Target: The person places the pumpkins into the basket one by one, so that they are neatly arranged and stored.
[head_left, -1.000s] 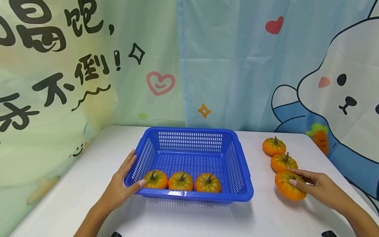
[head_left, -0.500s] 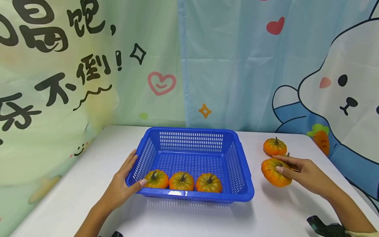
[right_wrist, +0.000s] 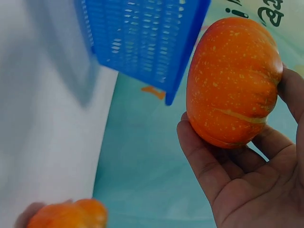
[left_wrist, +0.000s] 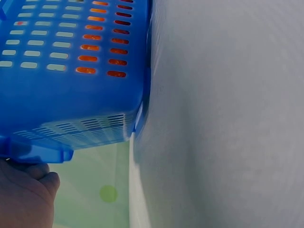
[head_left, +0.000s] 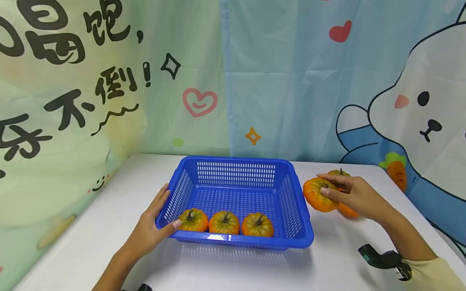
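My right hand holds a small orange pumpkin between thumb and fingers, just off the right rim of the blue basket. In the right wrist view the pumpkin is up in the air, level with the basket's side. At the basket's front left corner, my left hand grips the rim, thumb over the edge and fingers along the outer left side. Inside the basket, three pumpkins stand in a row along the front wall: a left one, a middle one and a right one.
Behind my right hand, other pumpkins stand on the white table, partly hidden: a far one and a nearer one. A printed curtain hangs right behind the table's back edge. A dark wrist mount sits by my right forearm.
My right hand has lifted the pumpkin from the right side and carried it left and away from me toward the basket. My left hand stays at the basket's corner.
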